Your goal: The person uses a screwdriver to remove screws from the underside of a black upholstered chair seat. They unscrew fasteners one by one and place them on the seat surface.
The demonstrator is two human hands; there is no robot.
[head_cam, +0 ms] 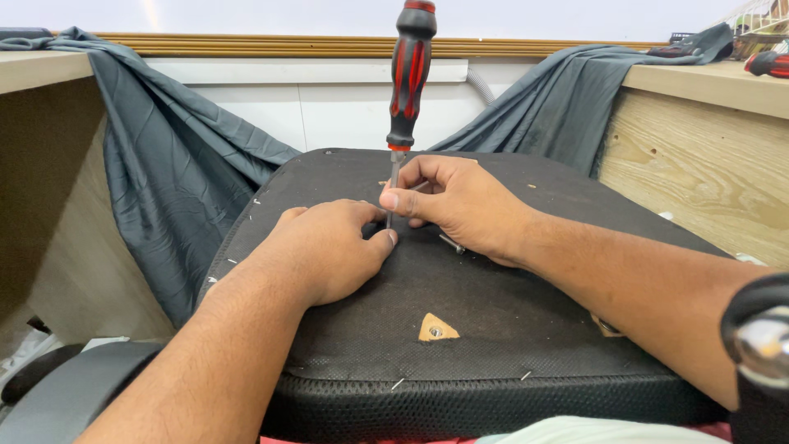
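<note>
A black fabric-covered seat panel [493,329] lies flat in front of me. A screwdriver [408,78] with a red and black handle stands upright on it, tip down on the fabric. My right hand [460,205] pinches the metal shaft just above the tip with thumb and fingers. My left hand [329,247] rests knuckles up on the fabric right beside the tip, fingers curled down; what is under them is hidden. The two hands touch around the shaft.
A triangular cutout [436,327] with a metal insert shows wood near the front edge. Staples dot the panel's rim. Grey cloth [173,173] drapes over wooden boards [699,164] on both sides. Another red-handled tool [768,64] lies at top right. A chrome knob [764,345] sits at bottom right.
</note>
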